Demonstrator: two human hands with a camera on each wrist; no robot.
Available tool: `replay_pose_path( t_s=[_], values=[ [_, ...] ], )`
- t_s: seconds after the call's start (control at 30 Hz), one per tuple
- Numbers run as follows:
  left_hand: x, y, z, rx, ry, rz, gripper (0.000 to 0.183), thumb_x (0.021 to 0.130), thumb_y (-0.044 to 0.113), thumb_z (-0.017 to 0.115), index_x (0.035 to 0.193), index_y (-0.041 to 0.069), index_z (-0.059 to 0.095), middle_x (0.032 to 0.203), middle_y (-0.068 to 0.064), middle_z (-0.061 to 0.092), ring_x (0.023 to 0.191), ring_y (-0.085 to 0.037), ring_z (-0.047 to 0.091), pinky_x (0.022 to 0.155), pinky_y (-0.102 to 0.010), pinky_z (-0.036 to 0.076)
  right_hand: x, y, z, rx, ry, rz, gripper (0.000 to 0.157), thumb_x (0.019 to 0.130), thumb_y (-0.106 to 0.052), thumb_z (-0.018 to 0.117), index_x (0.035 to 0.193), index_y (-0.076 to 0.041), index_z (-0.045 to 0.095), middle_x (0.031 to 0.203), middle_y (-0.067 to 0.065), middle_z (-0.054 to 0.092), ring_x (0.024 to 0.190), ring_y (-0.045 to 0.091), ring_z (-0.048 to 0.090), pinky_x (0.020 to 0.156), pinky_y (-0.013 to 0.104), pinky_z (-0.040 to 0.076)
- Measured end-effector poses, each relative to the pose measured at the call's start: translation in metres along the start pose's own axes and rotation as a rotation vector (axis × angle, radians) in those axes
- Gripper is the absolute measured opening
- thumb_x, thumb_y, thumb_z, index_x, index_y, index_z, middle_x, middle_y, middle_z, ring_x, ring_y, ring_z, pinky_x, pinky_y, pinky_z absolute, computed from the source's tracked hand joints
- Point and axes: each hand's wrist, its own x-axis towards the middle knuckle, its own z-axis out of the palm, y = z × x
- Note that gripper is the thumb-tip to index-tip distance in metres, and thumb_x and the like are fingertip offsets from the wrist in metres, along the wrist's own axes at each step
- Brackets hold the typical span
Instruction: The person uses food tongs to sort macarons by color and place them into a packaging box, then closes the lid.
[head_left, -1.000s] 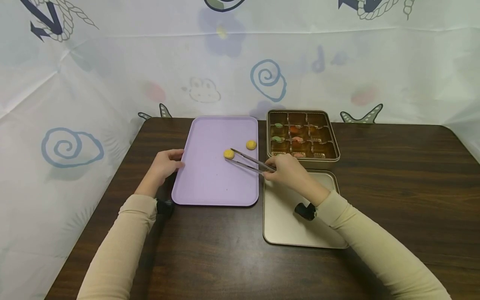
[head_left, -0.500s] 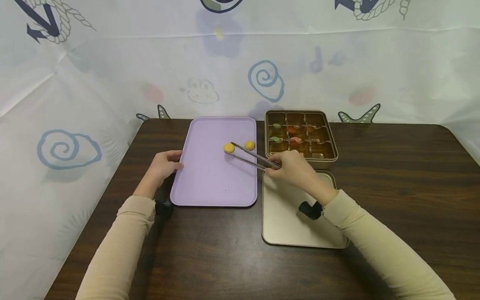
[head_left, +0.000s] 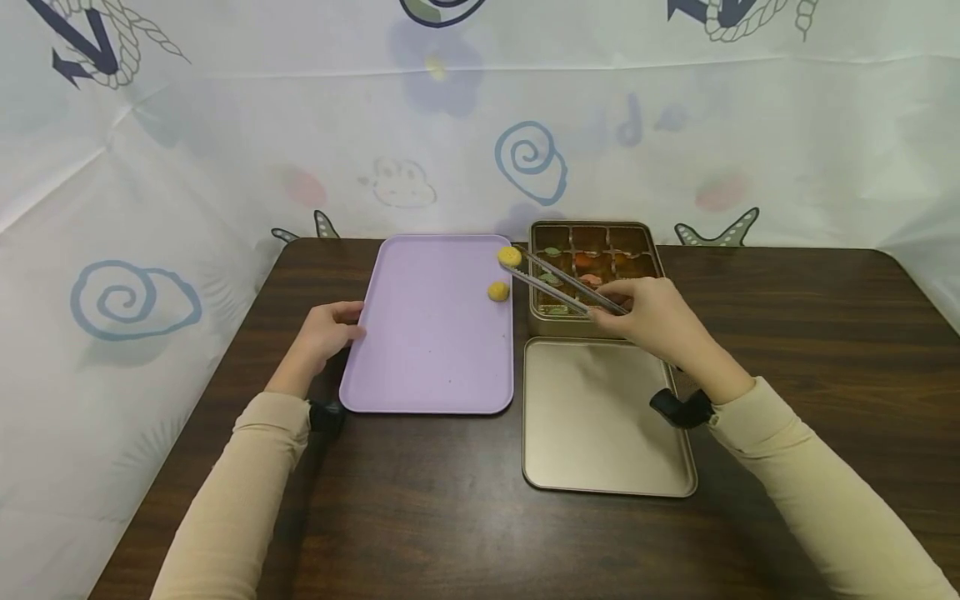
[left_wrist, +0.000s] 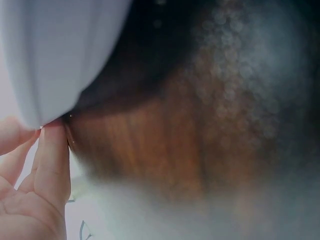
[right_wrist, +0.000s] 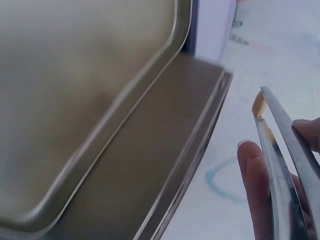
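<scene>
My right hand [head_left: 652, 321] grips metal tongs [head_left: 562, 287] above the front of the divided tin [head_left: 585, 327]. Pinched in the tongs' tips is a small round yellow cookie-like piece [head_left: 509, 256], over the right edge of the lilac tray [head_left: 427, 358]; in the right wrist view that yellow piece [right_wrist: 259, 104] is seen edge-on. A second yellow piece [head_left: 498, 291] lies on the tray near its right side. At the tray's left rim, my left hand [head_left: 326, 337] pinches the edge between thumb and fingers; the left wrist view shows these fingers [left_wrist: 52, 165] at the rim.
Green and orange-red pieces sit in some of the tin's compartments. A flat gold lid [head_left: 600, 425] lies in front of the tin, right of the tray. Behind the dark wooden table [head_left: 420, 508] hangs a printed white cloth [head_left: 450, 125].
My right hand has lifted the yellow piece with the tongs and carried it right and away from me, from mid-tray to its right edge. The left hand stays at the rim.
</scene>
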Motion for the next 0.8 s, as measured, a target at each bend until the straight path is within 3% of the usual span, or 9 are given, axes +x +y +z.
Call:
replay_pose_path(
  t_s=[0.17, 0.27, 0.47, 0.8],
  values=[
    [0.0, 0.0, 0.0, -0.001, -0.001, -0.001, 0.053, 0.094, 0.002, 0.049, 0.145, -0.001, 0.036, 0.146, -0.026, 0.041, 0.126, -0.041, 0.049, 0.108, -0.049, 0.042, -0.012, 0.021, -0.017, -0.018, 0.02, 0.067, 0.041, 0.09, -0.026, 0.063, 0.121, 0.001, 0.063, 0.102, 0.023, 0.07, 0.071, 0.022, 0.061, 0.056, 0.028, 0.043],
    [0.0, 0.0, 0.0, 0.002, -0.001, -0.005, 0.053, 0.094, 0.002, 0.049, 0.145, -0.001, 0.036, 0.146, -0.026, 0.041, 0.127, -0.04, 0.049, 0.108, -0.049, 0.042, -0.02, 0.035, -0.026, -0.03, 0.032, 0.111, 0.046, 0.09, -0.031, 0.063, 0.123, 0.0, 0.062, 0.105, 0.025, 0.069, 0.08, 0.028, 0.064, 0.06, 0.033, 0.047],
    [0.0, -0.001, 0.0, 0.0, -0.004, -0.009, 0.053, 0.094, 0.003, 0.049, 0.146, 0.0, 0.035, 0.147, -0.025, 0.04, 0.126, -0.04, 0.049, 0.108, -0.049, 0.042, -0.035, 0.065, -0.038, -0.069, 0.065, 0.177, 0.051, 0.091, -0.037, 0.061, 0.125, 0.0, 0.06, 0.109, 0.029, 0.067, 0.093, 0.038, 0.063, 0.071, 0.05, 0.051],
    [0.001, -0.001, -0.001, -0.001, -0.001, -0.006, 0.053, 0.094, 0.002, 0.049, 0.145, -0.001, 0.036, 0.147, -0.026, 0.04, 0.127, -0.04, 0.049, 0.108, -0.049, 0.042, -0.052, 0.096, -0.042, -0.1, 0.051, 0.218, 0.057, 0.092, -0.04, 0.059, 0.127, 0.005, 0.057, 0.118, 0.036, 0.059, 0.1, 0.047, 0.06, 0.077, 0.06, 0.048]
  ],
)
